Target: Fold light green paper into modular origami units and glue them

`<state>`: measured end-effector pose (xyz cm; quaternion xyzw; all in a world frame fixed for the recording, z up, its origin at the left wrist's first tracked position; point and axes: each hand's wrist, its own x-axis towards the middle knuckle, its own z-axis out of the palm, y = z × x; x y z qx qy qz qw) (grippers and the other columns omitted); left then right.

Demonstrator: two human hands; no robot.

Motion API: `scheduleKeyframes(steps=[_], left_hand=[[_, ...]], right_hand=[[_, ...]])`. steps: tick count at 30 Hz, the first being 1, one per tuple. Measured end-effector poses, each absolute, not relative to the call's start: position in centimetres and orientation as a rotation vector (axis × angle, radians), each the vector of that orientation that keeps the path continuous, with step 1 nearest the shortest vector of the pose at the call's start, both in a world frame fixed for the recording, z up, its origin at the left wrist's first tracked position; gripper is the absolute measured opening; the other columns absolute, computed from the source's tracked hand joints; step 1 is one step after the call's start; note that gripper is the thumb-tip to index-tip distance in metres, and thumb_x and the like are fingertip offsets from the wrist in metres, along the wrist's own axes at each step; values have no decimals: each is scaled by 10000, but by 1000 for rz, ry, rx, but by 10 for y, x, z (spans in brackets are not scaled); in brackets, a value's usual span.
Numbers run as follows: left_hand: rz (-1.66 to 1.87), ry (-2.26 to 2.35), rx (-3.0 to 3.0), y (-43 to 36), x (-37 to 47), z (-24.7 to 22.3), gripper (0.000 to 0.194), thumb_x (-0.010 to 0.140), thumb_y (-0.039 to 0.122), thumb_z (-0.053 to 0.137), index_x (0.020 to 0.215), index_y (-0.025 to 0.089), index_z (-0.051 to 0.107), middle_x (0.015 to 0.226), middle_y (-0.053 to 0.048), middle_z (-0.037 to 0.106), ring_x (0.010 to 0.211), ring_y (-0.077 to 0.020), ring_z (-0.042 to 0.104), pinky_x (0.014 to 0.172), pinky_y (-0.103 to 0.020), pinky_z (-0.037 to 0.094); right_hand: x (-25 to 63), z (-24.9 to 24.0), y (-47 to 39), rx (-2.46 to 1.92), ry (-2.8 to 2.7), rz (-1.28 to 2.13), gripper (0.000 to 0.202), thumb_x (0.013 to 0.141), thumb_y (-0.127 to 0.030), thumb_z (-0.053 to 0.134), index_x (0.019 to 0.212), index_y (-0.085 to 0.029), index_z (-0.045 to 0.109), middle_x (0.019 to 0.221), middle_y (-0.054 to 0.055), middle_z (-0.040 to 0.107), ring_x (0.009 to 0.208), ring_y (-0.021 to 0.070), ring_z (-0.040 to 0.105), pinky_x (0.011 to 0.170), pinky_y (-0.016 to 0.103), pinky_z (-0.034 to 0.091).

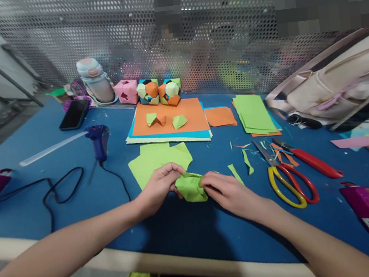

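Between my two hands is a folded piece of green paper [191,188], creased and held just above the blue table. My left hand [163,182] pinches its left side, with some fingers hidden behind it. On the right edge, the fingers of my right hand [225,190] are pressed together on the paper. Flat green sheets [147,162] lie just beyond my left hand. Farther back, two small folded paper pieces, one green and orange [155,120] and one green [179,121], rest on a stack of orange paper [190,111].
Scissors [284,176], a red-handled cutter [317,161] and paper scraps lie right. A glue gun [98,141] with its cord is left. Paper cubes [127,91], a bottle [97,81] and a phone [74,114] stand or lie behind; a bag [334,77] sits back right.
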<state>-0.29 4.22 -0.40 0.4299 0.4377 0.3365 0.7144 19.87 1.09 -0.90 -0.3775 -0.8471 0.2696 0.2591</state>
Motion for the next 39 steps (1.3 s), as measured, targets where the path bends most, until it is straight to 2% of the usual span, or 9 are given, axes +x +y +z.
scheduleKeyframes(steps=[9,13,16,22,26,29,31,35,39], left_hand=[[668,1103,1414,42,-3,-1,191,693,310,628,783,148,585,614,36,499,578,-97,446,548,-220,358],[806,1036,1421,45,-3,2,146,725,289,593,711,145,574,899,-57,608,858,-161,542,755,-269,412],[769,1031,1335,43,-2,7,176,742,317,582,736,144,549,751,-14,564,698,-119,505,627,-233,393],[749,1112,1433,36,-3,2,114,766,276,535,791,166,515,587,63,413,520,-74,365,489,-195,295],[894,1209,1492,36,-3,-6,85,758,230,536,810,177,494,631,54,443,557,-78,402,514,-192,316],[898,1206,1438,34,-1,-9,124,764,266,551,810,185,469,602,65,421,527,-74,389,485,-187,297],[869,1181,1402,31,1,-8,151,767,291,561,815,187,463,596,70,418,513,-70,381,470,-184,286],[816,1114,1414,25,2,-4,160,759,266,572,828,184,453,577,84,370,499,-59,352,469,-174,289],[755,993,1402,25,3,-4,242,728,148,550,946,186,452,645,73,420,548,-57,422,510,-165,349]], right_hand=[[198,-5,9,-1020,-2289,810,179,925,-171,329,919,-218,501,856,47,537,778,150,512,716,286,456],[204,7,11,-997,-2156,951,139,903,-178,388,878,-231,513,1149,87,525,1026,176,526,877,355,441],[209,8,14,-1002,-1906,1155,73,881,-234,460,827,-229,508,1238,80,500,1051,184,535,875,374,449],[203,-1,19,-1008,-1320,1588,111,822,-307,532,830,-197,517,1069,97,617,783,169,611,641,320,496],[189,-6,14,-1038,-1209,1550,349,813,-424,519,1076,-198,483,1154,142,563,862,190,610,659,328,512],[176,-14,4,-1197,-1336,1407,569,724,-402,647,1202,-215,402,1221,147,512,964,202,586,737,340,523],[170,-18,0,-1300,-1424,1256,598,694,-347,675,1211,-212,407,1172,130,544,907,191,604,732,333,523],[174,-18,5,-1438,-1536,930,267,788,-341,564,1000,-180,587,864,58,648,692,159,596,626,291,492],[184,-15,15,-1463,-1329,1017,268,789,-432,575,800,-171,634,675,19,632,593,146,555,544,258,445]])
